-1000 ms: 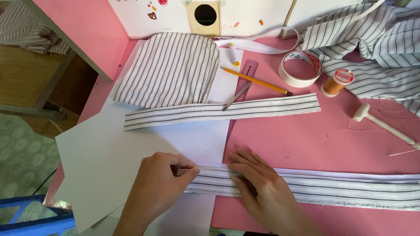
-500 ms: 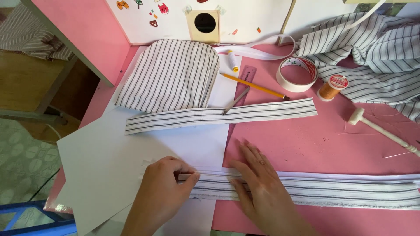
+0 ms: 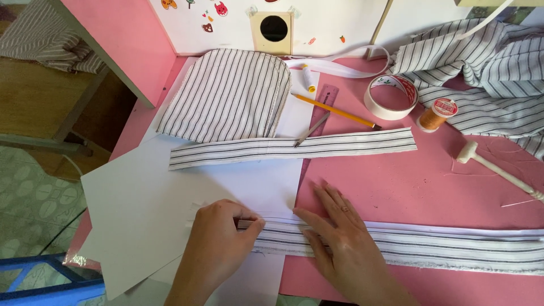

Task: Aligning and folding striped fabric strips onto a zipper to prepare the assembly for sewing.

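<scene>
Where hands (image 3: 283, 243) press, striped strip (image 3: 425, 246) (right end cropped) hides.

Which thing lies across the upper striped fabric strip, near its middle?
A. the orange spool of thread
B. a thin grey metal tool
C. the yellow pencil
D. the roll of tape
B: a thin grey metal tool lies slanted with its tip on the upper striped strip, while the pencil, tape roll and orange spool lie above it, clear of the strip.
</scene>
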